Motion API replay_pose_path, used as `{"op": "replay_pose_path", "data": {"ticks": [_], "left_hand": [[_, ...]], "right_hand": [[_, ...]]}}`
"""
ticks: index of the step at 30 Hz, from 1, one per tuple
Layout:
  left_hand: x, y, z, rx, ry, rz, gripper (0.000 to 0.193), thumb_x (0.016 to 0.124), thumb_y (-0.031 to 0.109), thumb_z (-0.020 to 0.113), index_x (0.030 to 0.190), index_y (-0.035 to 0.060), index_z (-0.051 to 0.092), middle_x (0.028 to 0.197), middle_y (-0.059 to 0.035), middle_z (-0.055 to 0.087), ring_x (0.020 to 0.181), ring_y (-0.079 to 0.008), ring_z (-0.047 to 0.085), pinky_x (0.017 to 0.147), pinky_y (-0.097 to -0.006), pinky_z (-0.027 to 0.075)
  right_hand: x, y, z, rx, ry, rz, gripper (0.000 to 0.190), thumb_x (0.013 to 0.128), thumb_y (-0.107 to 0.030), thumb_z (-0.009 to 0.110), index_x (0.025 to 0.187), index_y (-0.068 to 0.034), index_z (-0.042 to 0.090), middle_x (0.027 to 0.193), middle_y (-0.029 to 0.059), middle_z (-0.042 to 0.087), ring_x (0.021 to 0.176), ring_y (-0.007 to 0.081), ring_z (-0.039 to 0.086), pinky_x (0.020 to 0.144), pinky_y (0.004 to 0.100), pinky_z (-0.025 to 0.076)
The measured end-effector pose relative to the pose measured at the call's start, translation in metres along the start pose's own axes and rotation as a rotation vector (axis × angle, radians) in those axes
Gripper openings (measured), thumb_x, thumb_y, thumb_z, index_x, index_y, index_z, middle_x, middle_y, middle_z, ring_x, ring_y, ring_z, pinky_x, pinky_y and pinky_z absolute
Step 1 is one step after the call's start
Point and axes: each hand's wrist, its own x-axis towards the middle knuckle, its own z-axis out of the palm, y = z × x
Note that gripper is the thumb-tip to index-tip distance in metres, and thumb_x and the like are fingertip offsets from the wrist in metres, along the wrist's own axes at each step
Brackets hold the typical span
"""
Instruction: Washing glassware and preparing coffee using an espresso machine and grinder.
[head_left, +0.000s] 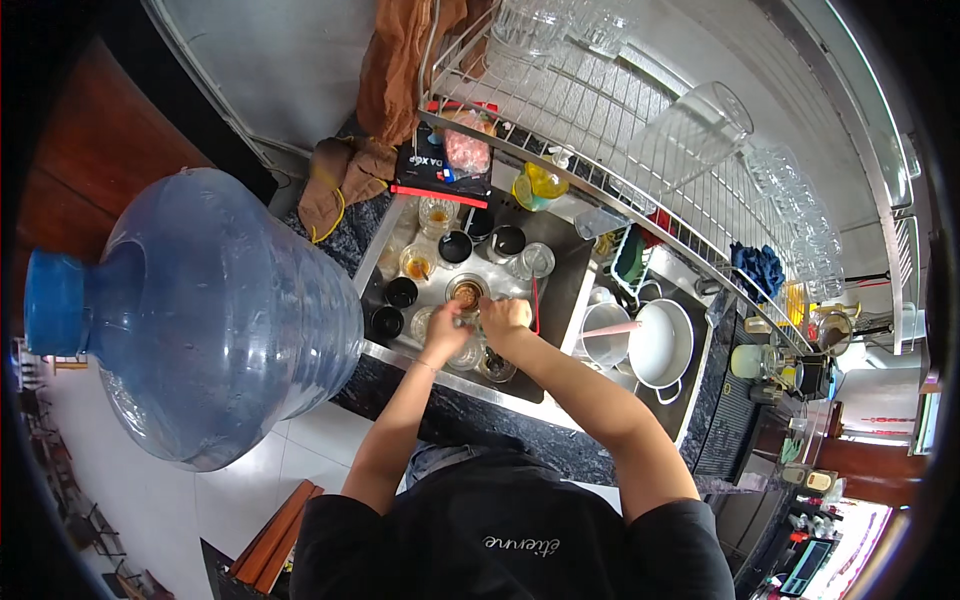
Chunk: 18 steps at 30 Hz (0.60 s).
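Note:
Both hands reach into the left basin of a steel double sink (564, 330). My left hand (448, 330) is by the drain strainer (467, 294), its fingers partly spread and blurred; whether it holds anything is unclear. My right hand (506, 319) is curled just beside it, over glassware, its fingertips hidden. Around them stand dark cups (401, 292), a glass with orange residue (417, 262), a clear glass (537, 260) and a glass with dark residue (496, 366). A red straw or stick (535, 306) stands near the right hand.
A large blue water bottle (225, 315) lies at the left. The right basin holds a white pot (660, 341) and a clear container (604, 337). Behind the sink are brown gloves (337, 180), a black bag (442, 169) and a yellow soap bottle (540, 186). A wire rack (600, 112) hangs above.

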Motion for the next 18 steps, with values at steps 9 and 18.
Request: {"op": "replay_pose_path", "data": {"ticks": [9,18], "left_hand": [[-0.015,0.033,-0.017,-0.894,-0.183,-0.700,0.026,0.083,0.033,0.055,0.094,0.0103,0.057,0.087,0.0001,0.057,0.070,-0.0120,0.055,0.058,-0.0291,0.049],[-0.030,0.054,-0.016,-1.318,-0.186,-0.920,0.062,0.068,0.057,0.059,0.096,0.0022,0.052,0.087,-0.0098,0.052,0.072,-0.0223,0.053,0.073,-0.0365,0.046]], "right_hand": [[0.024,0.000,0.041,0.094,0.156,-0.115,0.017,0.074,-0.017,0.053,0.084,-0.012,0.065,0.086,0.0051,0.064,0.080,0.0202,0.062,0.055,0.0357,0.049],[-0.073,0.059,-0.028,0.392,0.581,-0.058,0.030,0.074,-0.021,0.058,0.096,0.000,0.057,0.070,0.0150,0.059,0.058,0.0297,0.058,0.052,0.0376,0.046]]}}
